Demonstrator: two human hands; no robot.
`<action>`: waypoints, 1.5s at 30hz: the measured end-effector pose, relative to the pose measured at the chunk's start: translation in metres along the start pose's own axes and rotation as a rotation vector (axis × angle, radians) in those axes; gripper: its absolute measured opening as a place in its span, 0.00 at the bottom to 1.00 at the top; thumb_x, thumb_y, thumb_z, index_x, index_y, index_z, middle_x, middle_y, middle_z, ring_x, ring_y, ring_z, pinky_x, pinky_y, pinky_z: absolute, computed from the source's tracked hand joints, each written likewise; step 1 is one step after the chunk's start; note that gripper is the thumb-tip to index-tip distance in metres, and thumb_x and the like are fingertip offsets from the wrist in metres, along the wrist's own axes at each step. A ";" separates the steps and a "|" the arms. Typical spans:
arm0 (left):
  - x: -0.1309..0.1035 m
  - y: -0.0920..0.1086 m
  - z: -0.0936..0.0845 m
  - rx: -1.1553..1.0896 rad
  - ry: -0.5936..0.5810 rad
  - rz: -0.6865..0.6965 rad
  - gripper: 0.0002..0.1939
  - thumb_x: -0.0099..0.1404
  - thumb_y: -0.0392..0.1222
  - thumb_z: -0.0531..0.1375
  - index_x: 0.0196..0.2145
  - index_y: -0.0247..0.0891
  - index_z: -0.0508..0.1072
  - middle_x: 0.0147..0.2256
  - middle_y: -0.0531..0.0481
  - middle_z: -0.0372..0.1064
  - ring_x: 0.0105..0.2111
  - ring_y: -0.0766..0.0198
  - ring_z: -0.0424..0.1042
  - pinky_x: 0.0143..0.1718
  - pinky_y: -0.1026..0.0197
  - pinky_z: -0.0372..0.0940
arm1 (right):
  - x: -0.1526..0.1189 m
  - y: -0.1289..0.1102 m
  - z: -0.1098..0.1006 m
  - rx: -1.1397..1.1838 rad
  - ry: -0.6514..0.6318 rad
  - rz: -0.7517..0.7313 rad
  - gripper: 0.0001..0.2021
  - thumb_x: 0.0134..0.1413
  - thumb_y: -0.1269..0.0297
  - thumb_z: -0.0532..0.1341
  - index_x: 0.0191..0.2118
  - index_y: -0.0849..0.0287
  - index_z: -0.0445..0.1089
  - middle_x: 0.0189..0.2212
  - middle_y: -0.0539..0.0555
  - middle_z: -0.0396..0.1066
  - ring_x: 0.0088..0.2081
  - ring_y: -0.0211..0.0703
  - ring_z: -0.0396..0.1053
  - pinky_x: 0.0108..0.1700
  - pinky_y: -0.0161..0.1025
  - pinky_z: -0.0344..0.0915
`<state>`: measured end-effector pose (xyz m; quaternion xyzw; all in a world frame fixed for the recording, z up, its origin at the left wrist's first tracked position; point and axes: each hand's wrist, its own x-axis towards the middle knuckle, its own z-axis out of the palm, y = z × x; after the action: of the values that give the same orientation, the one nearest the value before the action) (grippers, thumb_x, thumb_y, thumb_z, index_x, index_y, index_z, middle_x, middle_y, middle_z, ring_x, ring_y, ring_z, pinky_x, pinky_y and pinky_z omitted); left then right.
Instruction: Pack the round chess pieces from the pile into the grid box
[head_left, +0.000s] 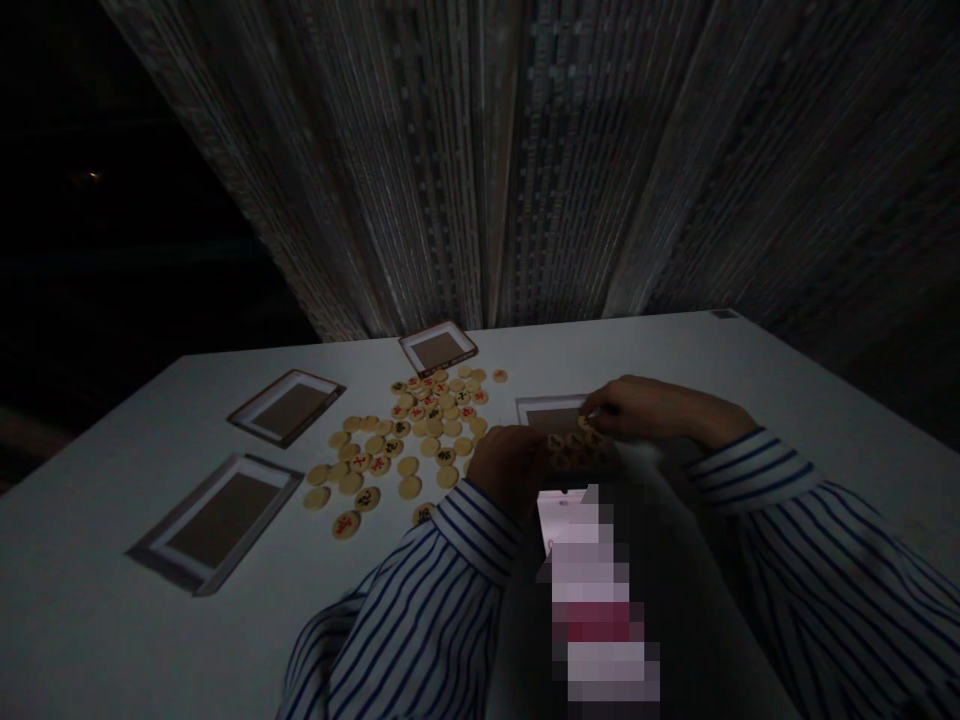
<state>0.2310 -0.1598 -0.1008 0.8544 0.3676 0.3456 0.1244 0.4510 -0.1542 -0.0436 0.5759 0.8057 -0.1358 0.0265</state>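
Observation:
A shallow box (551, 421) lies in front of me with Chinese chess pieces (574, 442) in rows in its near part. My right hand (652, 408) reaches over its right side, thumb and finger pinched on one round chess piece (585, 423). At the box's left edge is my left hand (510, 462), its fingers curled inward; their tips are dark, and what they hold is hidden. Left of that hand, a loose heap of wooden chess pieces (431, 408) spreads over the white table (360, 630), some with red or black characters up, others blank.
Three more shallow boxes stand around the heap: one at the back (439, 347), one at the left (287, 406), one nearer at the front left (217, 518). A lit phone screen (562, 515), partly pixelated, is below my hands. A striped curtain (480, 170) hangs behind the table.

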 end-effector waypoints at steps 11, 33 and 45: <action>0.001 -0.002 0.002 0.015 0.000 0.000 0.06 0.59 0.36 0.56 0.30 0.40 0.74 0.30 0.49 0.74 0.32 0.60 0.72 0.37 0.57 0.66 | -0.004 0.003 -0.001 -0.014 0.058 0.041 0.17 0.51 0.64 0.53 0.46 0.58 0.71 0.35 0.56 0.75 0.34 0.44 0.71 0.34 0.38 0.62; 0.005 -0.008 -0.017 -0.116 0.186 -0.038 0.06 0.58 0.35 0.56 0.30 0.37 0.73 0.29 0.48 0.73 0.32 0.63 0.72 0.35 0.60 0.66 | -0.055 -0.047 0.030 0.092 0.477 0.208 0.13 0.57 0.61 0.49 0.38 0.56 0.70 0.35 0.54 0.75 0.33 0.42 0.71 0.32 0.38 0.62; -0.017 -0.014 -0.083 -0.089 0.279 -0.167 0.07 0.57 0.41 0.58 0.28 0.36 0.73 0.27 0.51 0.72 0.29 0.64 0.71 0.34 0.62 0.66 | -0.050 -0.040 0.051 0.460 0.742 0.280 0.14 0.56 0.55 0.51 0.34 0.59 0.69 0.24 0.52 0.72 0.25 0.40 0.67 0.26 0.36 0.61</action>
<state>0.1584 -0.1652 -0.0548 0.7584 0.4352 0.4651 0.1379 0.4246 -0.2253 -0.0749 0.6797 0.6241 -0.0910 -0.3743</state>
